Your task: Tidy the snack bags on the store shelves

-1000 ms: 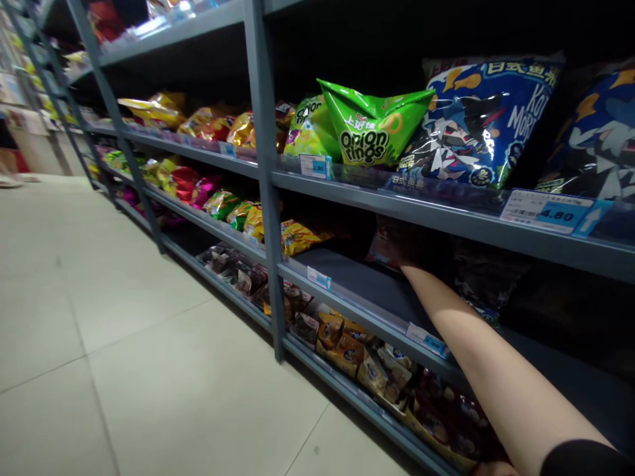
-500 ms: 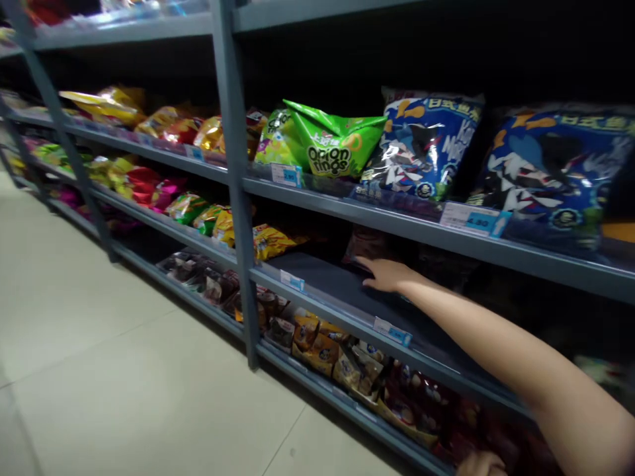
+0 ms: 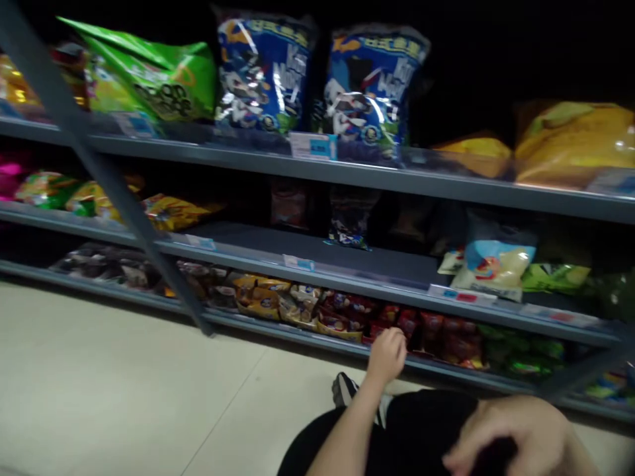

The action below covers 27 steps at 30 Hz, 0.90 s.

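My left hand point(image 3: 389, 352) is raised in front of the bottom shelf, its fingers curled together. It overlaps the red packets point(image 3: 342, 311) in the view; whether it touches them I cannot tell, and the inside of the hand is hidden. Low at the right, my right hand point(image 3: 516, 430) is blurred over my dark-clothed lap point(image 3: 421, 423). Its thumb and fingers are bent but apart, with nothing visible between them. On the middle shelf point(image 3: 248, 241), a dark packet point(image 3: 350, 218) and a reddish packet point(image 3: 289, 205) stand set back in shadow.
Above are a green onion rings bag point(image 3: 153, 79), two blue snack bags point(image 3: 262, 73) and yellow bags point(image 3: 575, 142). A light blue and cream bag point(image 3: 499, 258) stands at the middle shelf's right. Slanting posts point(image 3: 119, 192) frame the rack. My shoe point(image 3: 343, 390) rests on pale floor tiles point(image 3: 124, 383).
The view has swung right and tilted down. My right hand has left the middle shelf and drawn back to my lap. More of my left hand and forearm now shows.
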Tool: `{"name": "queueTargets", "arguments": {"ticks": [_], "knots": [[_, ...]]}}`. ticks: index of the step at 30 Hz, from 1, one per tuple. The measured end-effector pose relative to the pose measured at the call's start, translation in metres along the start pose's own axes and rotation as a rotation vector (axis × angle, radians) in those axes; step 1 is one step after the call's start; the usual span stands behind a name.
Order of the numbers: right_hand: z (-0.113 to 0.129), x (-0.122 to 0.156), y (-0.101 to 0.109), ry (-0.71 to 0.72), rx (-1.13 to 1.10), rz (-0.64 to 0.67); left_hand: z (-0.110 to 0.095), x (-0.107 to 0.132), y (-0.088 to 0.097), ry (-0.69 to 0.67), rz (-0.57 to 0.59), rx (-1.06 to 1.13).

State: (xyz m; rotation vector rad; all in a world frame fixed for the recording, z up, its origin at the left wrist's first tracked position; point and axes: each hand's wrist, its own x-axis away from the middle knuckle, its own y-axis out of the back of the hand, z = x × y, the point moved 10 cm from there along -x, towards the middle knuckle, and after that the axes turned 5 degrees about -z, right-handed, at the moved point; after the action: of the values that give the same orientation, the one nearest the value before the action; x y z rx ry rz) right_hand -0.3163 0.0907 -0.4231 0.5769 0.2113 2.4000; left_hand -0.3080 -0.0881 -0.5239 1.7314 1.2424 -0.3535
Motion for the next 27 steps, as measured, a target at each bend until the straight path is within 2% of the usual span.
{"name": "queueTargets", "arguments": {"ticks": [1, 3, 5, 7, 8, 10, 14, 17, 21, 23, 27], "knots": [[-0.034, 0.012, 0.013, -0.037, -0.012, -0.17, 0.007, 0.0, 0.004, 0.02, -0.029, -0.038], [-0.105, 0.038, 0.041, -0.213, 0.054, -0.492, 0.019, 0.0, 0.009, 0.052, -0.067, -0.108], [-0.166, 0.074, 0.074, -0.507, 0.236, -0.824, 0.027, 0.002, 0.01, 0.073, -0.077, -0.171], [-0.202, 0.115, 0.104, -0.814, 0.39, -1.153, 0.03, 0.006, 0.003, 0.077, -0.054, -0.23], [-0.211, 0.126, 0.114, -0.894, 0.424, -1.258, 0.031, 0.01, -0.002, 0.072, -0.032, -0.256], [-0.222, 0.133, 0.132, -0.959, 0.438, -1.393, 0.029, 0.016, -0.016, 0.05, 0.016, -0.305], [-0.234, 0.118, 0.153, -0.897, 0.455, -1.52, 0.016, 0.021, -0.035, 0.022, 0.031, -0.391], [-0.24, 0.106, 0.156, -0.714, 0.452, -1.622, -0.003, 0.012, -0.053, 0.021, 0.043, -0.484], [-0.257, 0.103, 0.155, -0.551, 0.371, -1.666, -0.037, -0.016, -0.11, -0.048, 0.246, -0.532], [-0.26, 0.108, 0.155, -0.478, 0.348, -1.678, -0.047, -0.036, -0.137, -0.067, 0.3, -0.522], [-0.252, 0.129, 0.155, -0.285, 0.299, -1.769, -0.035, -0.074, -0.179, 0.011, 0.393, -0.541]]}}
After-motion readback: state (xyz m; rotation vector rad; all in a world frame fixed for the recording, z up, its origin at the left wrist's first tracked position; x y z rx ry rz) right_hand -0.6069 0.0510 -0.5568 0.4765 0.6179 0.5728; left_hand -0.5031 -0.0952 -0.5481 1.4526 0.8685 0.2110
